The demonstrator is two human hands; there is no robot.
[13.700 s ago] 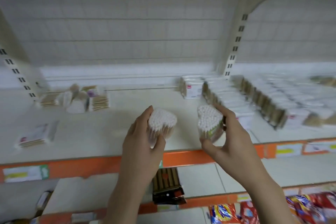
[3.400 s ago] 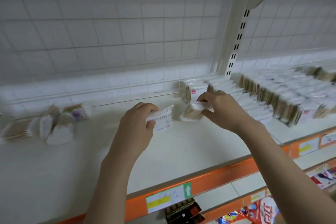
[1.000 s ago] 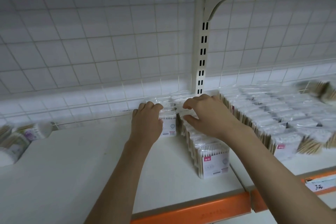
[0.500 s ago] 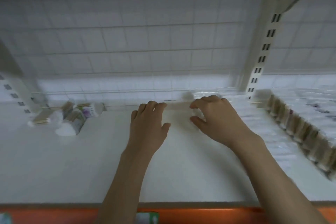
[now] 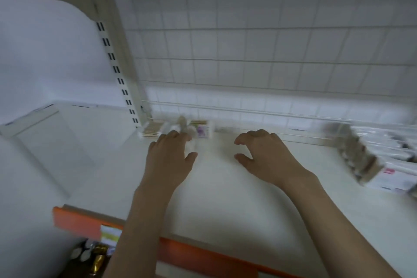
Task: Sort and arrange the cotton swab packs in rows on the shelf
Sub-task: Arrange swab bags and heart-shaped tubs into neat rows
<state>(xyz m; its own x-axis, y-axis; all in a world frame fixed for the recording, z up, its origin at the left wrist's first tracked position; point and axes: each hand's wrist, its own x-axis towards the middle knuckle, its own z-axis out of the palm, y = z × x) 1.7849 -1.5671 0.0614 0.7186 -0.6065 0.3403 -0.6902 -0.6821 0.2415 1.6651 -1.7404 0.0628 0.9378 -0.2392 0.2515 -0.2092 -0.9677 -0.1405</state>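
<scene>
A small heap of loose swab packs (image 5: pixel 180 128) lies blurred at the far edge of the shelf (image 5: pixel 225 198), against the wire grid back (image 5: pixel 248 52) and just right of the slotted upright (image 5: pixel 117 70). The left hand (image 5: pixel 168 160) reaches toward the heap, fingers loosely extended, fingertips at its near side; whether they touch a pack cannot be told. The right hand (image 5: pixel 262 153) hovers beside it, fingers curled like a claw, holding nothing. Far right, rows of packs (image 5: pixel 372 158) stand in line. An orange strip (image 5: pixel 203 255) edges the shelf front.
</scene>
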